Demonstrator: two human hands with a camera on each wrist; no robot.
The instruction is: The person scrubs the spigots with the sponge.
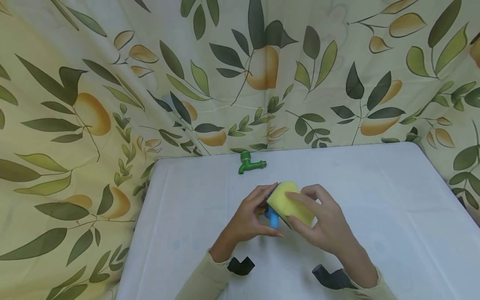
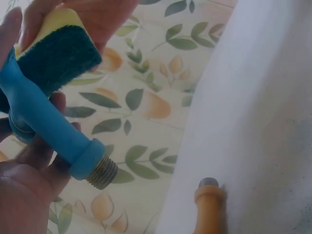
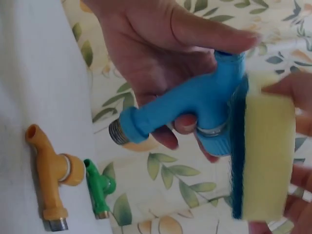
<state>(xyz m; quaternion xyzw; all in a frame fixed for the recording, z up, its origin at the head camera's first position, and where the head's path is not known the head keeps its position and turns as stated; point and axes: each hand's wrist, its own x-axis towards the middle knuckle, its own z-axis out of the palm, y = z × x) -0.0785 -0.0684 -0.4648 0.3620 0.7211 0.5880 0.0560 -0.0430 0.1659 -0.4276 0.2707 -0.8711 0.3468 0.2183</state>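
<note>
My left hand grips a blue plastic tap with a threaded metal end, thumb on one opening and fingers around the body. A yellow sponge with a dark green scouring side is pinched between the thumb and fingers of my right hand. Its scouring side lies against the blue tap in the right wrist view. Both hands are raised over the table, close together. In the head view the sponge and left hand cover most of the blue tap.
A green tap lies near the table's far edge. An orange tap lies on the white table nearby, mostly hidden behind my left hand in the head view. Leaf-and-fruit patterned cloth hangs behind and left of the table.
</note>
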